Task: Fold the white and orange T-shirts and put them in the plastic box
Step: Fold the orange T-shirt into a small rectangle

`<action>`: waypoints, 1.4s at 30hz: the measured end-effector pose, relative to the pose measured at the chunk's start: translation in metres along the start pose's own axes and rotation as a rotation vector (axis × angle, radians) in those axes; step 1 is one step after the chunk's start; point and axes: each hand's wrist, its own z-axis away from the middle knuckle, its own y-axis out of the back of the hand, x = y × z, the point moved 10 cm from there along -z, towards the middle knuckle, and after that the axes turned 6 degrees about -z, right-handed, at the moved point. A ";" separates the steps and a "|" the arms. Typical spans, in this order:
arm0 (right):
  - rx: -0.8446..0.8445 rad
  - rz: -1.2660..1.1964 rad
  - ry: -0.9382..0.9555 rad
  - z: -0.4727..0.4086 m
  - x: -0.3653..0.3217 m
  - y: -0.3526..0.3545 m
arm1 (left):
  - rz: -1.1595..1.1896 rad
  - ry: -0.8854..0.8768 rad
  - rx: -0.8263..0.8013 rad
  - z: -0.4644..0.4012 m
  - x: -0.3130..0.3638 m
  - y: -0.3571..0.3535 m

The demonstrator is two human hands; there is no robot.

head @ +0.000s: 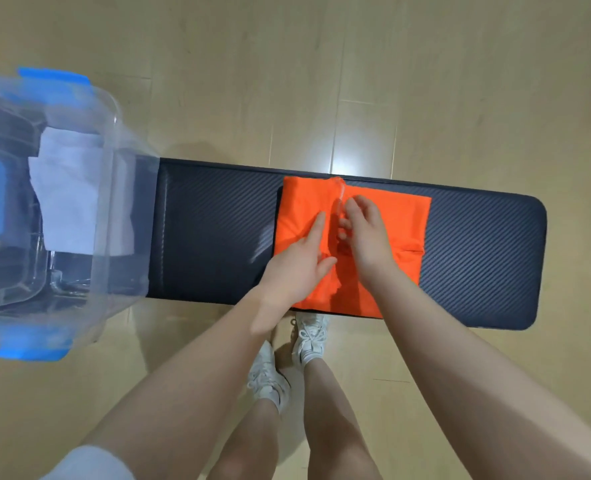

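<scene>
Left hand (299, 261): flat, fingers spread, pressing on orange shirt (398, 216). Right hand (365, 233): fingers curled, pinching a shirt fold. Shirt: part-folded, mid-worktop (214, 230). White shirt (67, 195): folded inside plastic box (114, 140), at worktop's left end.

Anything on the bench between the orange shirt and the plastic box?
Nothing visible. The bench is bare between the orange T-shirt and the plastic box, which has no lid on. A folded white T-shirt already lies inside.
</scene>
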 end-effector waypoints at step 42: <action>-0.081 1.498 0.796 0.011 0.012 -0.042 | -0.582 -0.232 0.082 -0.004 -0.047 -0.016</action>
